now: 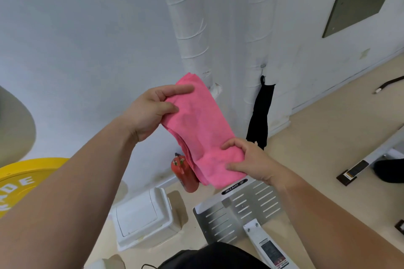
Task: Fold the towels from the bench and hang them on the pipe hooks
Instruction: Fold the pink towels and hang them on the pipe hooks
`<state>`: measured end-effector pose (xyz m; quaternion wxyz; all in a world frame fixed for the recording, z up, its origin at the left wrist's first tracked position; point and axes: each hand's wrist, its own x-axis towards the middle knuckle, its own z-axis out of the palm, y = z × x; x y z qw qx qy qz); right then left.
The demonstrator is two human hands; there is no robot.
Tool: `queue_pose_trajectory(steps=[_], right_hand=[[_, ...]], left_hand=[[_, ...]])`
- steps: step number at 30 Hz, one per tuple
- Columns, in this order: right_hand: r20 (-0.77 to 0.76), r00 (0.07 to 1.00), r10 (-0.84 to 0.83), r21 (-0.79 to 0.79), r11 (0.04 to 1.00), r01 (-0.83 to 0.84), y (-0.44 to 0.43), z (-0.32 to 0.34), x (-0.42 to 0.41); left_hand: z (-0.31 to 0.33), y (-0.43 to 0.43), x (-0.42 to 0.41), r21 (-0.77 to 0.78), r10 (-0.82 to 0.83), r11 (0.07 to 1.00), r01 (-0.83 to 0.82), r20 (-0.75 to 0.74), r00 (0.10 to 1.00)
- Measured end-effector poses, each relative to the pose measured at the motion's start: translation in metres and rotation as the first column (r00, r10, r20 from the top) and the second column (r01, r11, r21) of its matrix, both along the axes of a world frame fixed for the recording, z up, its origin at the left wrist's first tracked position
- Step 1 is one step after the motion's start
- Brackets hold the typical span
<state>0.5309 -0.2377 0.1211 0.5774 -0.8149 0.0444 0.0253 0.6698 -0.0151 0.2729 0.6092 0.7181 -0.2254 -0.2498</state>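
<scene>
We hold the pink towel [201, 129] in the air in front of us, folded into a long band that runs from the upper left down to the lower right. Our left hand [153, 111] has its upper end: the thumb and forefinger lie nearly straight across the near face, and the other fingers [181, 89] are hidden behind the cloth, so it is pinched between them. Our right hand [247, 161] grips the lower end, thumb on top and fingers [231, 144] curled round the edge.

Behind the towel two white wrapped pipes stand against the far wall, the left pipe [188, 17] and the right pipe [260, 17]. The top corner of the pink towel sits just in front of the left pipe, close beside a white hook [215, 88] that juts from it; we cannot tell whether cloth and hook touch. A black towel [261, 111] hangs by a loop at the right pipe, drooping to just above the floor [328, 137].

Below the towel a red fire extinguisher [185, 172] stands by the wall, partly hidden by the pink cloth. Nearer to us are a white bin [144, 216] on the left and a slotted metal plate [240, 207] on the right. A yellow weight plate [24, 179] shows at the left edge.
</scene>
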Motion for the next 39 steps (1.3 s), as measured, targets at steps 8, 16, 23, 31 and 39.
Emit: queue_pose_trajectory(steps=[8,16,23,31,39], right_hand=[[-0.151,0.977,-0.152,0.346,0.918,0.196,-0.012,-0.029,-0.013],[-0.207,0.891,-0.404,0.321,0.832,0.452,-0.012,-0.036,-0.020],[0.030,0.914,-0.405,0.032,0.914,0.404,0.020,-0.007,-0.012],[0.129,0.902,-0.411,0.082,0.911,0.403,0.057,0.025,0.003],[0.059,0.913,-0.403,0.342,0.868,0.361,0.077,0.034,0.005]], left_hand=[[-0.041,0.051,0.008,0.119,0.219,0.969,-0.218,0.006,0.976],[-0.113,0.077,-0.029,0.229,0.456,0.860,-0.455,0.052,0.888],[-0.119,0.056,-0.062,0.257,0.361,0.870,-0.420,0.246,0.899],[-0.111,0.024,-0.093,0.293,0.076,0.927,-0.233,0.461,0.884],[-0.095,-0.009,-0.115,0.078,0.190,0.972,-0.222,0.294,0.937]])
